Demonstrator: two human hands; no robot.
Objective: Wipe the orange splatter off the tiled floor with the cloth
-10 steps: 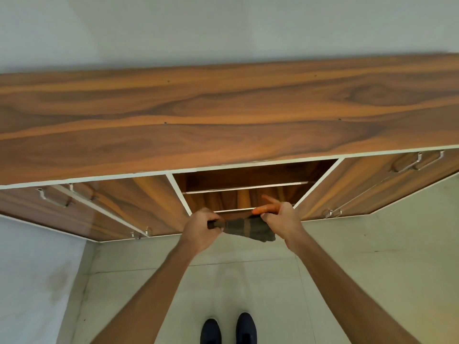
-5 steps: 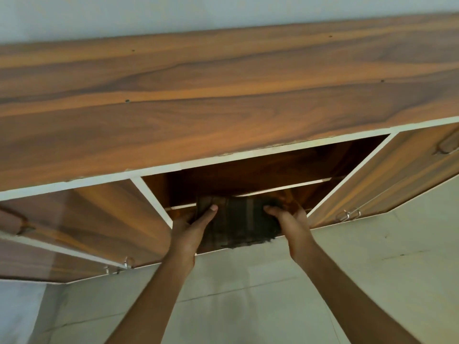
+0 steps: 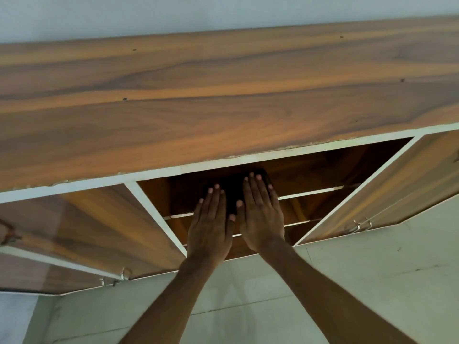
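Dark cloth (image 3: 232, 192) lies folded on the top shelf (image 3: 310, 191) inside the open wooden cabinet (image 3: 223, 95), up at twelve o'clock from the person's arms. Both hands lie flat on it with fingers stretched out, not gripping. The left hand (image 3: 210, 224) sits at nine o'clock of the right hand (image 3: 262, 217), and their thumbs almost touch. Most of the cloth is hidden under the palms, so only a dark strip shows between and above the fingers.

I think the cloth is being tucked away here. To do it well, push gently and evenly so it slides back without bunching up. Keep it clear of the door (image 3: 387, 187) at three o'clock. No orange splatter shows on the pale tiled floor (image 3: 360, 281) below.
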